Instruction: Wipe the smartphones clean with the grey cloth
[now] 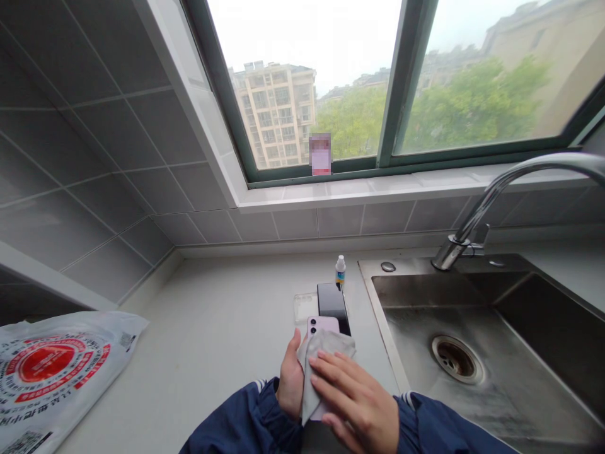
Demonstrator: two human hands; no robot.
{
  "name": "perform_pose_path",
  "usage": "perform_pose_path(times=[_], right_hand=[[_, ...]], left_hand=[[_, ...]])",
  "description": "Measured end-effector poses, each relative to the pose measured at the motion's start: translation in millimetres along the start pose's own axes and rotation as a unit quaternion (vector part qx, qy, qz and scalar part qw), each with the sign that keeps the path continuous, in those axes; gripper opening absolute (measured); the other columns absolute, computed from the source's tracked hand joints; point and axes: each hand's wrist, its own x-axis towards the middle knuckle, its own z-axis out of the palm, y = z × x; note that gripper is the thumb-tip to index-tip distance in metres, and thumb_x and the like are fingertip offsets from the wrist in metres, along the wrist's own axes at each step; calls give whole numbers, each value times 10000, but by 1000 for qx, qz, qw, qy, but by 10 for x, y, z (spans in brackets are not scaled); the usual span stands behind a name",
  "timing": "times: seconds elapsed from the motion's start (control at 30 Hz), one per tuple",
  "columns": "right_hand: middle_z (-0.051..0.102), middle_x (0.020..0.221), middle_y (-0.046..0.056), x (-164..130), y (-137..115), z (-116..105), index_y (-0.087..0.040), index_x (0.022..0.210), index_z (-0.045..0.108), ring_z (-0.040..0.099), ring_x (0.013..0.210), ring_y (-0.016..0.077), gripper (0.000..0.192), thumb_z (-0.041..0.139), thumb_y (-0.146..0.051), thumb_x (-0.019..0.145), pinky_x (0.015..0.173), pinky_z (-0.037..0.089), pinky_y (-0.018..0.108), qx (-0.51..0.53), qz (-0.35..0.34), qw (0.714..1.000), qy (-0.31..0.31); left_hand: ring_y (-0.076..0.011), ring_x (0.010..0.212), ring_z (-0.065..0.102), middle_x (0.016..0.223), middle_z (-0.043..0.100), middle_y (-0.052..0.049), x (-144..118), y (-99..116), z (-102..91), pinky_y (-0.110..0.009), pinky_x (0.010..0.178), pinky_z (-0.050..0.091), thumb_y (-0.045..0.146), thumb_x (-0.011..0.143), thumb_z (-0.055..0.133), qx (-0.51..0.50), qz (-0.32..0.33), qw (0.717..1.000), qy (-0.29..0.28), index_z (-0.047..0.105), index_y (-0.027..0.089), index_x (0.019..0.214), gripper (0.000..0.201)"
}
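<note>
A lavender smartphone [326, 324] lies back side up in my left hand [289, 380], its two camera lenses showing at the upper left corner. My left thumb points up along its edge; the other fingers are hidden beneath. Over most of its back is a light grey cloth [336, 341]. My right hand [360, 398] presses the cloth onto the phone, fingers stretched across it. Just beyond, a dark-screened phone [332, 301] lies on the counter beside a clear phone case [304, 309]. A small white bottle [340, 271] with a blue and yellow label stands behind them.
On the right is a steel sink [385, 340] with a drain [456, 358] and a curved faucet [477, 205]. A printed white plastic bag [61, 372] lies on the white counter [212, 328] at left. Behind the counter are a tiled wall and a window.
</note>
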Motion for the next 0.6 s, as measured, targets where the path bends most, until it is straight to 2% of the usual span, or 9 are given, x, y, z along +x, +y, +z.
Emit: perform_pose_path(times=[0.13, 0.23, 0.37, 0.47, 0.6], right_hand=[[339, 1541, 152, -19, 49, 16, -93, 1437, 430, 263, 1443, 329, 526, 462, -324, 966, 1145, 324, 512, -19, 12, 999, -42], [275, 1569, 147, -24, 71, 2, -97, 1473, 376, 208, 1459, 334, 557, 436, -353, 982, 1152, 301, 520, -34, 26, 998, -55], [267, 1573, 139, -15, 87, -7, -99, 1472, 383, 202, 1461, 333, 553, 393, -389, 1001, 1154, 296, 513, -51, 46, 997, -30], [280, 1567, 146, -7, 102, -16, -98, 1471, 387, 217, 1457, 337, 552, 368, -400, 1010, 1148, 307, 508, -64, 62, 996, -1], [279, 1566, 153, 6, 133, -65, -95, 1474, 378, 209, 1457, 351, 533, 405, -328, 995, 1130, 328, 524, -78, 79, 994, 16]], left_hand=[[-269, 1108, 623, 1032, 712, -166, 17, 14, -67, -380, 1088, 326, 659, 907, 303, -28, -12, 999, -9, 673, 55, 1129, 742], [-259, 1285, 510, 1175, 683, -152, -1, -7, -76, -369, 1164, 209, 612, 932, 303, -8, -8, 999, -32, 641, 89, 1223, 687], [-233, 1425, 327, 1373, 571, -119, -32, -66, -51, -346, 1197, 122, 557, 950, 331, 30, 24, 997, -71, 586, 142, 1312, 607], [-258, 1463, 231, 1463, 478, -109, -30, -103, -55, -394, 1208, 94, 568, 950, 303, 54, 30, 994, -95, 522, 160, 1374, 628], [-270, 1476, 179, 1506, 427, -68, -20, -133, -129, -424, 1215, 37, 594, 921, 380, 108, 48, 990, -80, 526, 208, 1371, 611]])
